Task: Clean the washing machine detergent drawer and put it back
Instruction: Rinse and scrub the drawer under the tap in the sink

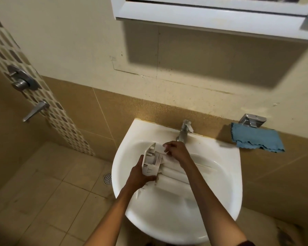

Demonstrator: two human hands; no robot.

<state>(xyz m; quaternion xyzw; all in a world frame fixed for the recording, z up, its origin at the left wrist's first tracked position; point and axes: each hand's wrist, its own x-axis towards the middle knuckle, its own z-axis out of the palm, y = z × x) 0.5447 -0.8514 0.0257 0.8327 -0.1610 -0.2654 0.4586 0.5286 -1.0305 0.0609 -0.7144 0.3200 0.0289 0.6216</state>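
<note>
A white plastic detergent drawer is held over the white basin, tipped on its side with its compartments facing me. My left hand grips its lower left edge from beneath. My right hand is above the drawer's far end, fingers curled on a white part or cloth there; I cannot tell which. A long white piece lies in the bowl under my right forearm.
A chrome tap stands at the basin's back. A blue cloth hangs from a chrome holder on the right wall. Shower valves are on the tiled left wall, a floor drain below, a white cabinet above.
</note>
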